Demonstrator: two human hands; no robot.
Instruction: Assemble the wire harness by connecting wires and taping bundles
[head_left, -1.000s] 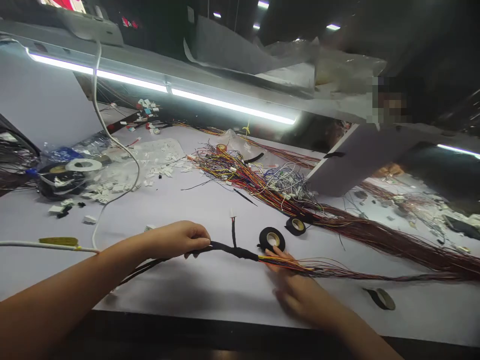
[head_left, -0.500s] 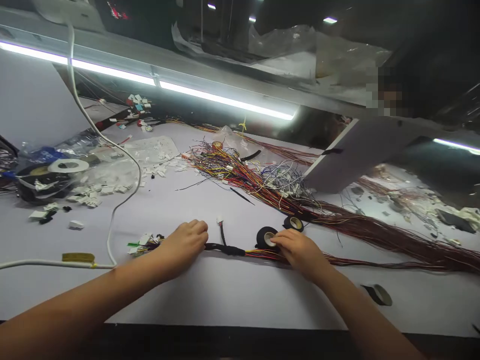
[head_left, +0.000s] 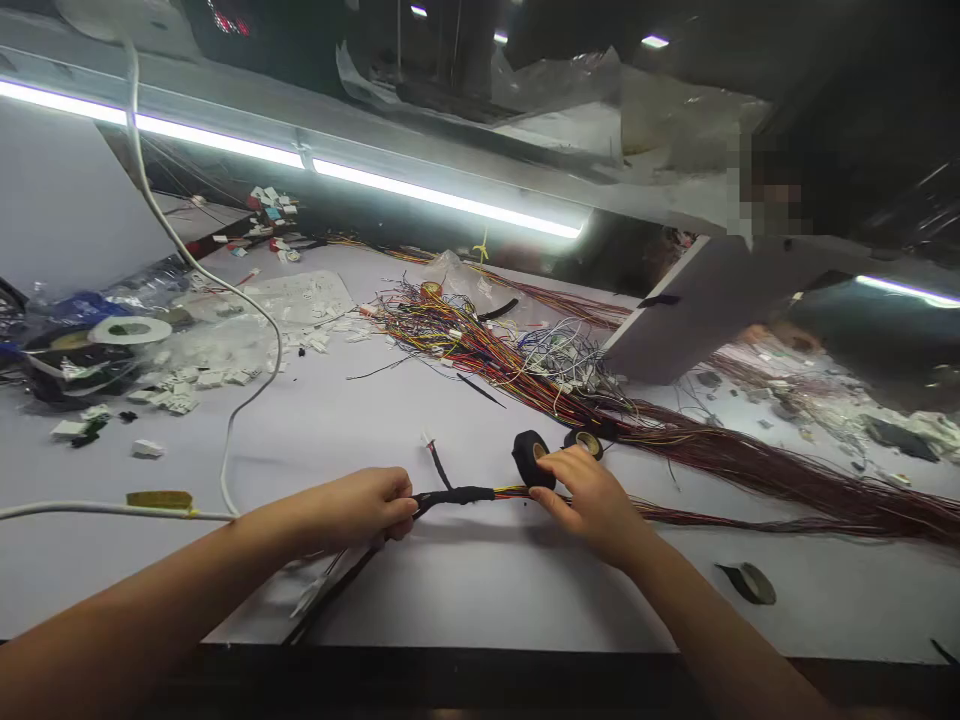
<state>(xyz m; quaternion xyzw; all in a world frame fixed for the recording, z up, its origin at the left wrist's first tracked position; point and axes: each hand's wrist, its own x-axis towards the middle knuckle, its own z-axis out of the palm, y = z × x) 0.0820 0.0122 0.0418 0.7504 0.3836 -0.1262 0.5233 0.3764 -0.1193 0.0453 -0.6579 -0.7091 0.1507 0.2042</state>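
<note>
My left hand point(head_left: 382, 505) is closed around a wire harness point(head_left: 469, 494), its black-taped stretch running right from my fist. A short black branch with a white connector point(head_left: 427, 440) sticks up from that stretch. Below my left forearm, the harness's dark taped legs point(head_left: 334, 598) hang toward the table's front edge. In my right hand point(head_left: 589, 505) is a roll of black tape point(head_left: 528, 458), held tilted on edge just above the harness, fingers at its core. Bare red and yellow wires point(head_left: 511, 492) come out of the taped part and pass behind my right hand.
A second black tape roll point(head_left: 583, 443) lies behind my right hand. A thick wire bundle point(head_left: 705, 450) crosses the table from the centre to the right. White connectors point(head_left: 180, 385) and a white cable point(head_left: 255, 400) are at the left. A loose curled strip point(head_left: 748, 583) lies front right.
My left hand has pulled the harness's left end toward me, so its legs now point to the front edge. My right hand has lifted and tilted the tape roll.
</note>
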